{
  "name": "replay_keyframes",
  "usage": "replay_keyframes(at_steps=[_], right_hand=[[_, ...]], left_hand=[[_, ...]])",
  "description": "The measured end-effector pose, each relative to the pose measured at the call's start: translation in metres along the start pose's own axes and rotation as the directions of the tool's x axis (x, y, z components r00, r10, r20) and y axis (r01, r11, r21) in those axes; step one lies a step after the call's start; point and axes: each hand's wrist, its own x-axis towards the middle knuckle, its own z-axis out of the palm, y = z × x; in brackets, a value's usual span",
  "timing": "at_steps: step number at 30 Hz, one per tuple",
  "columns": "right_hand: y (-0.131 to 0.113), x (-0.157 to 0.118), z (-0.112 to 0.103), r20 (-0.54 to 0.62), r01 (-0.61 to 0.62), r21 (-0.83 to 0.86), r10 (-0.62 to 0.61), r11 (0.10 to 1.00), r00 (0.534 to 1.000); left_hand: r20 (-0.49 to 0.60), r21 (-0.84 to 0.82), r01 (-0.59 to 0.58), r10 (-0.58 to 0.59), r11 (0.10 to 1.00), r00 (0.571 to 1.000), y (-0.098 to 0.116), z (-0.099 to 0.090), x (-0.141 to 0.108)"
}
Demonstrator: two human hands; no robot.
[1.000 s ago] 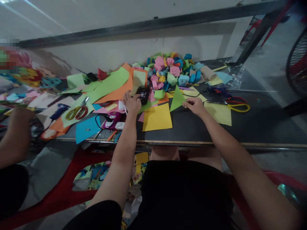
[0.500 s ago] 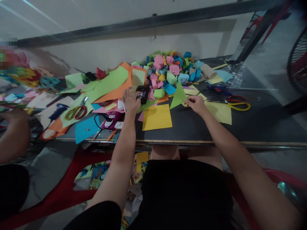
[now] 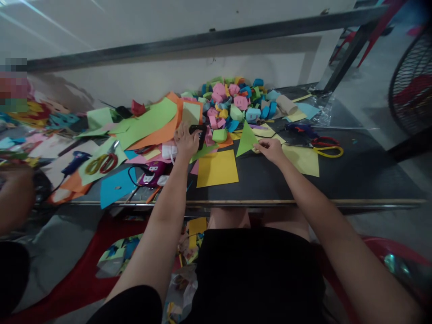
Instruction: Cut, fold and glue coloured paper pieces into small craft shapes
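My left hand (image 3: 186, 141) lies at the left side of a black phone (image 3: 201, 137), touching it, fingers stretched out and partly over its edge. Between the thumb and fingers of my right hand (image 3: 269, 149) is the right corner of a green paper triangle (image 3: 246, 140), which stands tilted up from the table. Just in front of the triangle lies a yellow paper square (image 3: 218, 168). Pale yellow sheets (image 3: 302, 159) are beside and under my right hand. A white plug-like block (image 3: 168, 151) sits left of my left wrist.
Folded paper pieces (image 3: 240, 102) are heaped at the back. Scissors (image 3: 327, 146) and a glue gun (image 3: 299, 129) lie right; other scissors (image 3: 101, 163), another glue gun (image 3: 76, 162) and a purple power strip (image 3: 153, 173) lie left. A person's arm (image 3: 15, 193) is far left; a fan (image 3: 411, 90) stands right.
My left hand's fingers have shifted off the phone's screen toward its edge. The phone's display looks darker. My right hand keeps hold of the green triangle. The view has shifted slightly.
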Motion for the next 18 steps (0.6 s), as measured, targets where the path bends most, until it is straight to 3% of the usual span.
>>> replay_keyframes(at_steps=[3,8,14,18], right_hand=[[0.000,0.000,0.000,-0.005,-0.023,-0.008,0.023,1.000,1.000],[0.001,0.001,0.001,-0.002,-0.018,0.004,0.018,1.000,1.000],[0.003,0.002,0.001,-0.018,-0.011,-0.015,0.011,1.000,1.000],[0.005,0.002,0.002,-0.019,-0.021,0.013,0.021,1.000,1.000]], left_hand=[[-0.019,-0.021,0.010,-0.010,1.000,1.000,-0.001,0.002,0.005],[-0.234,-0.138,0.182,-0.210,0.974,0.949,0.000,-0.004,0.012],[-0.290,-0.247,0.304,-0.369,0.920,0.883,-0.010,-0.002,0.014],[-0.294,-0.224,0.303,-0.361,0.926,0.885,-0.019,-0.002,0.011]])
